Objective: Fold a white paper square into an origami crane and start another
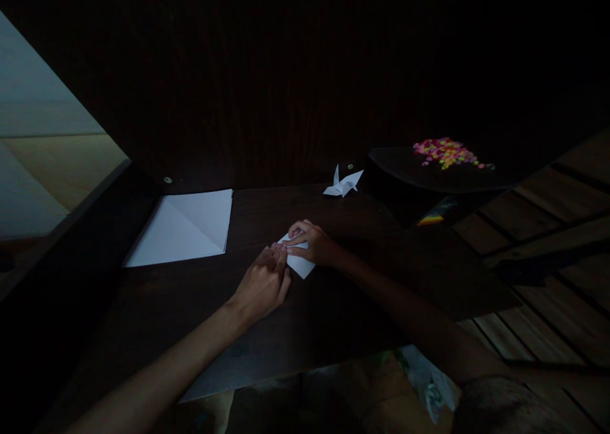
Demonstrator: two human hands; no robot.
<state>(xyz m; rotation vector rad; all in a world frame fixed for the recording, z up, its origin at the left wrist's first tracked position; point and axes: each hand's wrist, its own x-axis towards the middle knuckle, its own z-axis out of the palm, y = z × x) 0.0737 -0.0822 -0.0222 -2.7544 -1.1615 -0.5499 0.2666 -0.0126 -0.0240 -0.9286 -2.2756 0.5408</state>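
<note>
A small folded piece of white paper [303, 268] lies on the dark wooden desk, one pointed corner toward me. My left hand [265, 278] is closed, its fingertips pressed together on the paper's left edge. From the right, my right hand [316, 243] grips the same paper with bent fingers and the thumb laid over it. Both hands' fingertips meet near the paper's left side, and they hide much of its upper part. Beyond them stands a finished white origami crane [343, 185], which neither hand touches.
A stack of white paper sheets [190, 224], the top one creased diagonally, lies left on the desk [267, 351]. At the right, a dark raised shelf [395, 165] bears a heap of small colourful pieces [448, 152]. A dark panel [257, 91] rises behind.
</note>
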